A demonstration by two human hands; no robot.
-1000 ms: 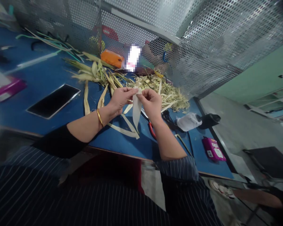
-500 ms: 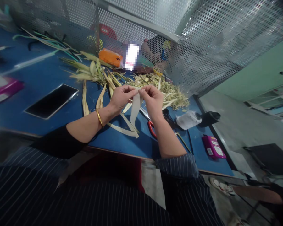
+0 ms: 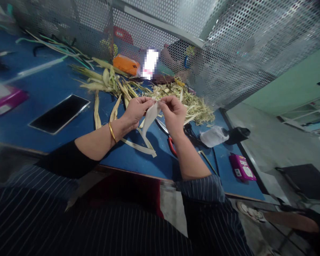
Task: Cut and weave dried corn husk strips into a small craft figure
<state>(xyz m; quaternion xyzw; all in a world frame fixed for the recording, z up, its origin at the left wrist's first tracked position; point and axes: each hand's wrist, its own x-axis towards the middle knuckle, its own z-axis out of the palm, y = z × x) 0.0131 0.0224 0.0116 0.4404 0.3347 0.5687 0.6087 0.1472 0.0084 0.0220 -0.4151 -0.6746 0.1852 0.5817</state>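
Note:
A pale corn husk strip [image 3: 150, 118] hangs down over the blue table, pinched at its top edge by both hands. My left hand [image 3: 134, 112] grips it between thumb and fingers, a gold bangle on the wrist. Close beside it, my right hand [image 3: 174, 113] pinches the same edge. Below lie narrow husk strips [image 3: 138, 146] on the table. Scissors with red handles [image 3: 172, 146] lie partly hidden under my right forearm. Behind my hands are a heap of shredded husk [image 3: 197, 106] and a bundle of whole husks [image 3: 106, 80].
A dark phone [image 3: 60, 113] lies at left near a purple pack [image 3: 8, 99]. An orange packet [image 3: 126, 65] and a lit, blurred screen [image 3: 149, 64] stand before the perforated metal panel [image 3: 160, 25]. White [image 3: 214, 136] and black rolls [image 3: 238, 135] and another purple pack [image 3: 242, 167] are at right.
The hanging husk strip has swung and twisted to the left, its lower end shifting toward my left wrist. Both hands stay close together, with slight finger movement.

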